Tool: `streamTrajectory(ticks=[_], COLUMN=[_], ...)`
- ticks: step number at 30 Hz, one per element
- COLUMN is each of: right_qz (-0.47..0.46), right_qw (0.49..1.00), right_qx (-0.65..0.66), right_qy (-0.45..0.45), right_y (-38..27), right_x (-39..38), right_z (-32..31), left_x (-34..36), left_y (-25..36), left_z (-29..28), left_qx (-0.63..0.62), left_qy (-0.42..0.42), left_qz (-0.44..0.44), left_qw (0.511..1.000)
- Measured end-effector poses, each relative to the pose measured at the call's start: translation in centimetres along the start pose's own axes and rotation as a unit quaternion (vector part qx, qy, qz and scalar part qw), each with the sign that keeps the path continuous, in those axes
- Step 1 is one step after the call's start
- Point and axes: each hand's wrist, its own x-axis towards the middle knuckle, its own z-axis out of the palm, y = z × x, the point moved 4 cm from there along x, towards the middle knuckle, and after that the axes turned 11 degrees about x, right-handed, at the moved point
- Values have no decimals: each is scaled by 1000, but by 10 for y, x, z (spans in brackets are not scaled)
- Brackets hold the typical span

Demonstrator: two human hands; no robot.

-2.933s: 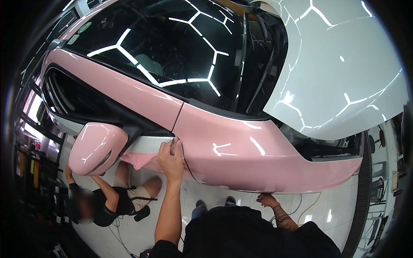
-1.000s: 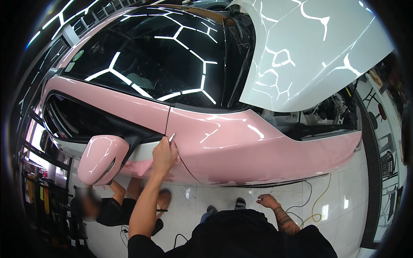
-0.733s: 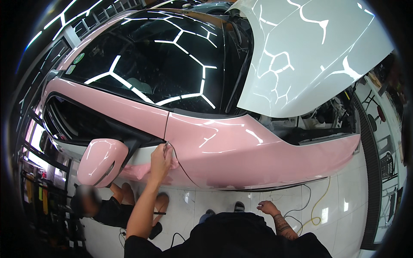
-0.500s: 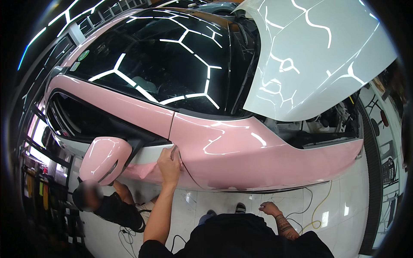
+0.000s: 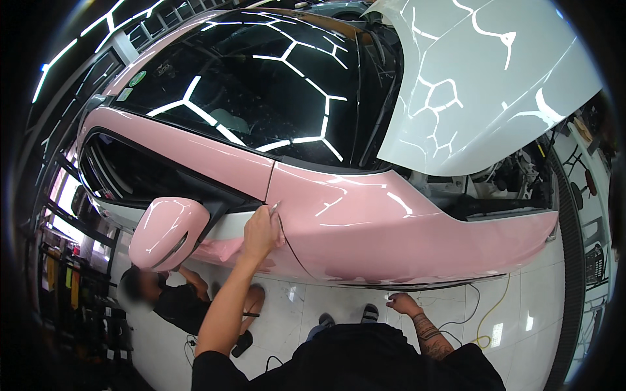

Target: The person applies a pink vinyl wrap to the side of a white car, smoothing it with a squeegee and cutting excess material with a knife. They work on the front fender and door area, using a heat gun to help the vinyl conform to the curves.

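Observation:
My left hand [image 5: 260, 232] is closed at the front edge of the car door, by the seam with the pink fender [image 5: 345, 228]. A small, thin greyish tool [image 5: 275, 208] sticks out from its fingertips; its exact kind is not clear. Loose pink film [image 5: 222, 249] hangs wrinkled below the bare white strip of the door [image 5: 233, 226], just left of this hand. Low at my right side, well apart from the car, my right hand [image 5: 405, 304] has its fingers curled together. Whatever its fingertips may pinch is too small to name.
A pink side mirror [image 5: 166, 234] juts out left of my left hand. Beneath it another person [image 5: 179, 306] crouches against the door. The white hood [image 5: 482, 91] stands raised over the engine bay. Cables and a yellow hose [image 5: 484, 332] lie on the tiled floor.
My left hand has moved up along the door's front edge, and the tool's tip now shows above the fingers. The crouching person has shifted, with a leg now visible.

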Motion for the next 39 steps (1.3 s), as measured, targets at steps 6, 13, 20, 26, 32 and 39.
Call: streamTrajectory(ticks=[6, 13, 20, 26, 32, 39], right_qz=[-55, -240, -491, -458, -424, -344], right_qw=[998, 954, 827, 771, 775, 762], right_qx=[-11, 65, 26, -109, -207, -279], right_qy=[-1, -169, 273, 429, 420, 471], right_y=[-31, -212, -422, -480, -485, -486], right_x=[-8, -54, -46, -4, 3, 18], right_z=[10, -17, -113, -111, -97, -84], left_x=[6, 6, 11, -2, -44, -68], left_y=[4, -6, -11, -27, -67, -99], left_z=[-10, -12, -20, -29, -25, 2], left_qx=[12, -2, -89, -268, -455, -471], left_qy=[-39, -113, -123, -14, 15, -48], left_qz=[44, 43, 46, -100, -164, -103], left_qw=[998, 993, 987, 958, 875, 875])
